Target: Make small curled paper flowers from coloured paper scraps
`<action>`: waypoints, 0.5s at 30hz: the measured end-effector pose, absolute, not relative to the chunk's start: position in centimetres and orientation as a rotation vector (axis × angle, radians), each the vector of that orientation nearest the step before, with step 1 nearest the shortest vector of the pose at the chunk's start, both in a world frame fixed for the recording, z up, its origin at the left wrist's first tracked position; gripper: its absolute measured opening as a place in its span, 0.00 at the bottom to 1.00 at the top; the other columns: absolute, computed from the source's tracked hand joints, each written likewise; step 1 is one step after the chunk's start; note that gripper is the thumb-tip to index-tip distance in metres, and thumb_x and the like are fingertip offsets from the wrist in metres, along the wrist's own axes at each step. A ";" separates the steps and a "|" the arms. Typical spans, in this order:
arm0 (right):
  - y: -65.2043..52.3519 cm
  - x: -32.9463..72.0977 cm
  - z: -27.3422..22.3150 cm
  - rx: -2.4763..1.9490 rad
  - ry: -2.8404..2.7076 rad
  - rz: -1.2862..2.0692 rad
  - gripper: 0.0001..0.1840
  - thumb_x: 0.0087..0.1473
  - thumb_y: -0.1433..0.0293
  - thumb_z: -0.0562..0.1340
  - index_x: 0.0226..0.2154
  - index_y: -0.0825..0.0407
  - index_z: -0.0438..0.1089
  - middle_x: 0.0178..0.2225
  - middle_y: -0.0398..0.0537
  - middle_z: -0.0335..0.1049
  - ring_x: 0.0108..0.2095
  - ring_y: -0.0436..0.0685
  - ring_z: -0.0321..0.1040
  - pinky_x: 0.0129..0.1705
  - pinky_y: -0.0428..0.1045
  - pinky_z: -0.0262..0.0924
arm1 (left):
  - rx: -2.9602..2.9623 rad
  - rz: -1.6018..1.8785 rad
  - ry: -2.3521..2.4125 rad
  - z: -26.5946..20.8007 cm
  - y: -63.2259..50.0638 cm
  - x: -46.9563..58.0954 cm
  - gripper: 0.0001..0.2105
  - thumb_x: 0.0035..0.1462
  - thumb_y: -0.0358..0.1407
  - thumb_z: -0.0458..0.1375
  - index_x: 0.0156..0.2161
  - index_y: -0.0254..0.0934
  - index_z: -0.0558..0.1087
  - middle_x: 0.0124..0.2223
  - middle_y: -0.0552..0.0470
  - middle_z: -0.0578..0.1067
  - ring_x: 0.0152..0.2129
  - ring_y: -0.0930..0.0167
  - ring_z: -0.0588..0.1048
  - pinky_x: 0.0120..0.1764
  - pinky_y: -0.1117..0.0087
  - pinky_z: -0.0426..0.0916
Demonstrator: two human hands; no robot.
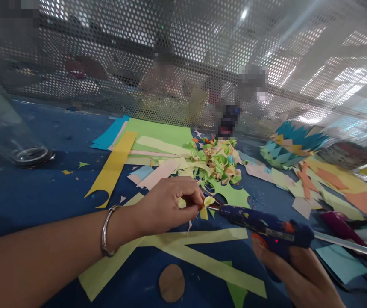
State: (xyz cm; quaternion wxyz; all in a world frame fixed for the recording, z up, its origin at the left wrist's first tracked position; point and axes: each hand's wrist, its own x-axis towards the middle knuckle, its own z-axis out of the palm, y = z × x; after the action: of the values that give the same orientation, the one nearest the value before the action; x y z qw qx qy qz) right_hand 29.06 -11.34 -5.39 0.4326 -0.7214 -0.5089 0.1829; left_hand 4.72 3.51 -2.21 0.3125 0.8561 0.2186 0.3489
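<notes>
My left hand (170,205), a silver bangle on its wrist, pinches a small yellow paper flower (207,204) between thumb and fingertips. My right hand (298,269) grips a dark blue hot glue gun (260,222) by its handle, with a finger by the orange trigger. A clear glue stick (350,246) sticks out of the gun's back, and a small red light glows on its side. The nozzle meets the paper flower; whether glue is coming out cannot be seen. Just beyond both hands lies a heap of small folded paper flowers (221,160) in green, yellow and peach.
Pale green paper strips (209,265) and a round brown disc (171,283) lie in front. Coloured sheets (160,132) and a yellow strip (114,164) are behind. A clear bottle (7,124) stands left, a blue-and-green paper piece (290,145) right. A perforated metal screen (122,64) borders the table.
</notes>
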 end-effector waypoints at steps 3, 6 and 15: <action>-11.4 29.1 -5.5 -1.772 -1.221 0.463 0.18 0.49 0.54 0.67 0.36 0.50 0.78 0.37 0.48 0.79 0.35 0.58 0.74 0.37 0.44 0.71 | 2.263 0.913 0.578 -2.2 3.5 4.7 0.07 0.52 0.24 0.57 0.29 0.38 0.73 0.33 0.50 0.81 0.33 0.70 0.78 0.37 0.69 0.71; -11.5 28.8 -5.5 -1.771 -1.204 0.471 0.17 0.48 0.54 0.68 0.34 0.50 0.78 0.36 0.48 0.80 0.33 0.57 0.75 0.36 0.43 0.71 | 2.258 0.904 0.573 -2.3 3.5 4.7 0.06 0.51 0.24 0.57 0.29 0.37 0.73 0.33 0.50 0.81 0.33 0.70 0.78 0.37 0.69 0.71; -11.1 29.3 -5.3 -1.801 -1.276 0.472 0.17 0.47 0.54 0.68 0.31 0.51 0.78 0.30 0.48 0.79 0.32 0.59 0.75 0.34 0.45 0.72 | 2.225 0.914 0.563 -2.3 3.5 4.8 0.06 0.50 0.24 0.57 0.28 0.37 0.74 0.33 0.49 0.80 0.33 0.69 0.78 0.37 0.68 0.72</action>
State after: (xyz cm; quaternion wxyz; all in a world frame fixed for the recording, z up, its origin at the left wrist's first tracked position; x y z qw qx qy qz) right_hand 29.25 -11.10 -5.32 0.4279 -0.7212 -0.5110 0.1890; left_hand 4.80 3.46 -2.30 0.3295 0.8504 0.2150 0.3493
